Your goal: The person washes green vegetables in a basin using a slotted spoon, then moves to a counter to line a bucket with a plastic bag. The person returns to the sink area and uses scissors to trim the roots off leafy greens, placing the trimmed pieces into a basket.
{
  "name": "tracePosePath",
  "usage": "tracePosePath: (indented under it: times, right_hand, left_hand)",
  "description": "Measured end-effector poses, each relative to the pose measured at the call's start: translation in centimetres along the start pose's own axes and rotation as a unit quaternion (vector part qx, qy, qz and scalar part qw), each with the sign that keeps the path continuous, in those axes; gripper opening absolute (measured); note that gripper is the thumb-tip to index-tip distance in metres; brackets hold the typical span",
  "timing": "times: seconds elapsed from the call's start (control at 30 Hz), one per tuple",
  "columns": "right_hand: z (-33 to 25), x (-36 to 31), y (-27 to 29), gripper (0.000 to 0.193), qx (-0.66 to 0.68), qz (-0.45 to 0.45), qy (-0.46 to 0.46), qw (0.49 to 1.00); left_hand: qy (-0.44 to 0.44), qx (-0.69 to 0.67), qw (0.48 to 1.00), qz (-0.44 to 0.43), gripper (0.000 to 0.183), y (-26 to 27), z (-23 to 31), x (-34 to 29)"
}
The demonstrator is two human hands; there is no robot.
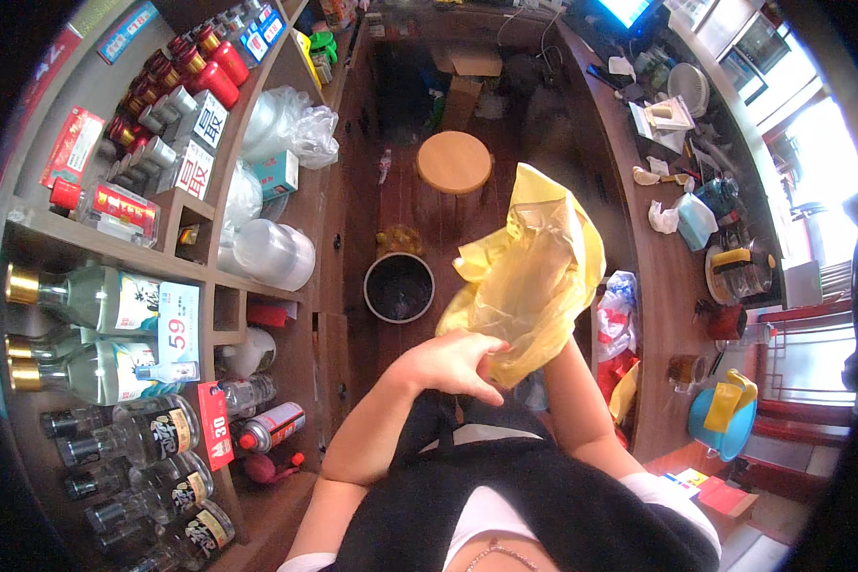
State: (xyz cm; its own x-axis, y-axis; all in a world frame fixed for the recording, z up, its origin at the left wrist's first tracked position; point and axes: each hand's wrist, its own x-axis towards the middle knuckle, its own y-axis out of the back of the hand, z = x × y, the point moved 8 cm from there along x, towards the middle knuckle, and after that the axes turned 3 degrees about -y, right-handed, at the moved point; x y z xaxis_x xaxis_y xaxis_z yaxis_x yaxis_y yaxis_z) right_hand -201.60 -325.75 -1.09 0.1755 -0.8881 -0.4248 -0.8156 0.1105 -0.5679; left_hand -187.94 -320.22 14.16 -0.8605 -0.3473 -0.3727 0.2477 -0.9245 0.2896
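Observation:
A crumpled yellow plastic bag point(534, 276) is held up in front of me, its mouth gaping and its paler inside showing. My left hand point(460, 365) is at the bag's near left edge, fingers curled against the plastic and thumb standing out toward me. The right forearm point(584, 405) reaches up to the bag's near right side. Behind the plastic my right hand is hidden, so its grip does not show. Beyond my left hand, a round dark bin point(399, 288) with a pale rim stands on the floor.
A round wooden stool point(454, 162) stands past the bin. Shelves with bottles point(86, 367), plastic cups point(275, 254) and a spray can point(272, 426) line the left. Along the right runs a cluttered wooden counter point(663, 315), with a blue container point(722, 426) and a glass jar point(745, 276).

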Motion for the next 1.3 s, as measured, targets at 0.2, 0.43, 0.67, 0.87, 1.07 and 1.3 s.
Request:
tracePosePath:
  times: [0.2,0.43,0.67,0.87,1.07,1.3]
  right_hand:
    - [1.6,-1.0,-0.7,0.038,0.045,0.016,0.011,0.999]
    - [-1.4,1.7,5.5,0.039,0.053,0.165,0.087,0.981]
    - [-3.1,2.2,9.8,0.04,0.066,0.22,0.116,0.966]
    - [-4.0,2.0,9.0,0.042,0.072,0.195,0.12,0.971]
    - [-1.8,0.9,6.2,0.043,0.085,0.148,0.093,0.981]
    - [-4.3,2.2,6.2,0.045,0.025,0.135,0.084,0.987]
  left_hand:
    - [-0.072,-0.231,0.885,0.397,0.039,7.2,-1.6,3.1]
    - [-0.053,-0.117,0.838,0.53,0.023,7.4,-4.3,-1.2]
    - [-0.092,-0.045,0.742,0.662,0.004,6.1,-3.6,-8.2]
    - [-0.23,-0.226,0.912,0.253,0.011,1.3,0.4,-4.9]
    - [-0.129,-0.148,0.878,0.436,0.042,7.2,-3.4,-2.9]
    - [-0.079,-0.273,0.88,0.38,0.014,4.7,-6.5,1.0]
